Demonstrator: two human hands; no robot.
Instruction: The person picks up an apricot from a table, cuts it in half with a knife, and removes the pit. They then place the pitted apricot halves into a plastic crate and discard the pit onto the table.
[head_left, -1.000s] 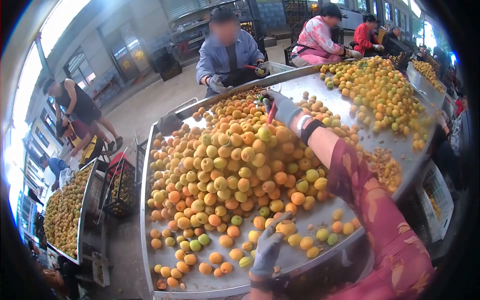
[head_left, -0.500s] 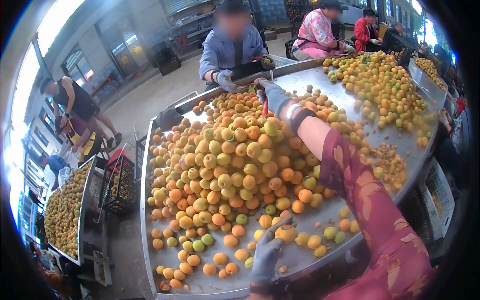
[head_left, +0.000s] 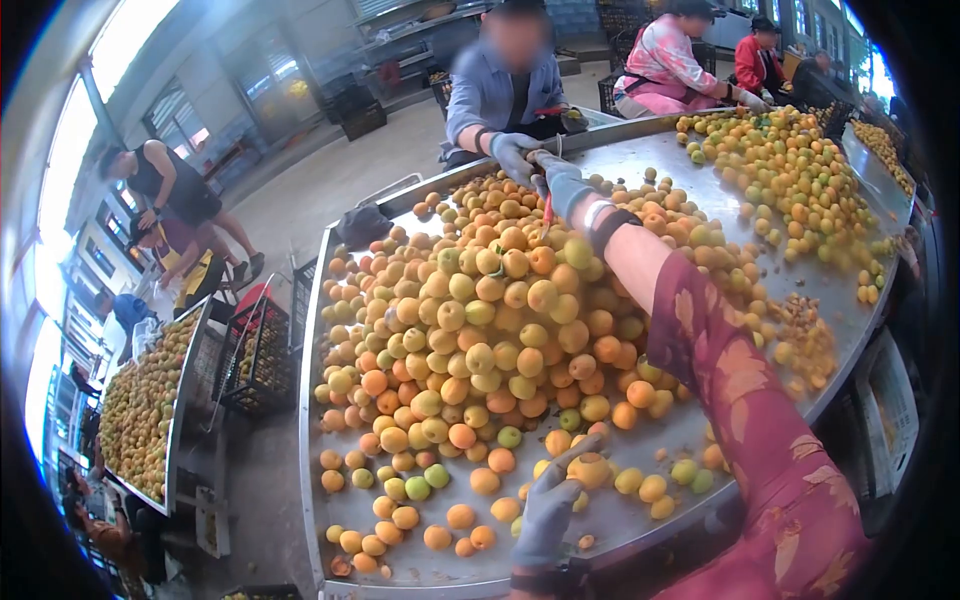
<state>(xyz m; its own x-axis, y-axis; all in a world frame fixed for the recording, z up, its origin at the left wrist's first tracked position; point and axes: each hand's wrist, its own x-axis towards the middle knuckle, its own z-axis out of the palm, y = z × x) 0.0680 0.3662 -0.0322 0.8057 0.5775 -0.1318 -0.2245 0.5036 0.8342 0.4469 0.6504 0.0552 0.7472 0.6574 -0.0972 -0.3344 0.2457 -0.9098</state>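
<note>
My left hand (head_left: 548, 505), in a grey glove, is at the near edge of the metal table (head_left: 400, 565). Its index finger and thumb hold an apricot (head_left: 591, 471) with a cut-looking top. Stretched across the pile of apricots (head_left: 470, 330), my right hand (head_left: 566, 184) reaches the far edge. A slim red-handled tool (head_left: 547, 214) sticks down from its closed fingers; the working end is not clear. Right against my right fingers is the gloved hand (head_left: 515, 155) of a person opposite.
A second apricot heap (head_left: 790, 190) lies at the table's far right. Fruit pieces (head_left: 803, 335) are scattered at the right side. Beyond the left edge stand a black crate (head_left: 252, 355) and another fruit-filled table (head_left: 150, 420). A dark cloth-like lump (head_left: 363, 226) sits at the far left corner.
The view has shifted, moving the scene rightward. The opposite person's gloved hand has come over to my right hand. My left hand stays at the same apricot.
</note>
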